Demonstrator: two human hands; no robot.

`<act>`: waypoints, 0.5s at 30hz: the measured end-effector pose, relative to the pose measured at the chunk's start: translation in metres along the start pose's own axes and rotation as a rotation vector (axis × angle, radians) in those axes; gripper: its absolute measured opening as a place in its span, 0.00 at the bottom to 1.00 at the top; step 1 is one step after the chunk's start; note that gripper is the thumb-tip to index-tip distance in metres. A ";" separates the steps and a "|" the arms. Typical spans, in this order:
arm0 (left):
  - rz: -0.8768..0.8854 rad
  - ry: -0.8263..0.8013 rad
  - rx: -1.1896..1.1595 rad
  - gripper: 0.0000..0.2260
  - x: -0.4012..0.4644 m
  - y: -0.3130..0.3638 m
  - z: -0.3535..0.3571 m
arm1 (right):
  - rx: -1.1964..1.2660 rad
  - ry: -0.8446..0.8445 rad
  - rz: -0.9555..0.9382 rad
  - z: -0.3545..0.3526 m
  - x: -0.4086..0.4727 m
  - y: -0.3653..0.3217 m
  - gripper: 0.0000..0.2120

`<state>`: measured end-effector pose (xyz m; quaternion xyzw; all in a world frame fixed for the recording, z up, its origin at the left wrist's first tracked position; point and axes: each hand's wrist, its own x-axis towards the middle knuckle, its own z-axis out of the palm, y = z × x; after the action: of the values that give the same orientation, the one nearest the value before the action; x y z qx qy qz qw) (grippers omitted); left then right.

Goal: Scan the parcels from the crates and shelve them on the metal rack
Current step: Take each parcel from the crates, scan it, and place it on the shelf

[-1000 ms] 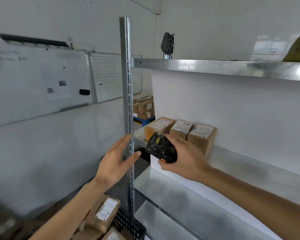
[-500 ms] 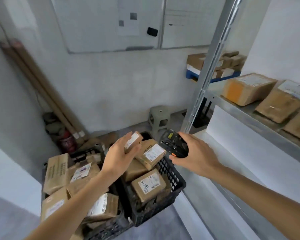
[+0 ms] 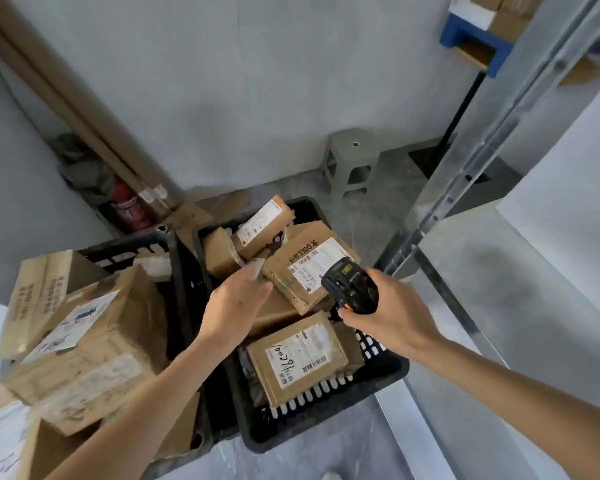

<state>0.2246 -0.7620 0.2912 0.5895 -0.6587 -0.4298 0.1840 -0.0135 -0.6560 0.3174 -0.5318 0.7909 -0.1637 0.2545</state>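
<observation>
Grey concrete floor (image 3: 291, 459) carries two black crates (image 3: 326, 427) of parcels beside the rack (image 3: 499, 109). Your left hand (image 3: 236, 299) pinches a small parcel (image 3: 257, 271) over the right crate; your right hand (image 3: 392, 313) grips the scanner (image 3: 350, 289).

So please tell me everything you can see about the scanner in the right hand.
The scanner is a black handheld device, plastic by its look, with a small yellow label on top and an orange button near the thumb. The right hand wraps round it and holds it above the black crate, its front toward the labelled parcel.
</observation>
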 end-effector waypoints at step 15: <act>0.011 -0.200 0.182 0.27 0.124 -0.010 0.058 | 0.166 -0.017 0.169 0.070 0.065 0.018 0.24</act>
<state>0.1579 -0.8565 0.2178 0.5545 -0.7130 -0.4241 0.0656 -0.0071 -0.7088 0.2359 -0.4416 0.8145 -0.2021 0.3175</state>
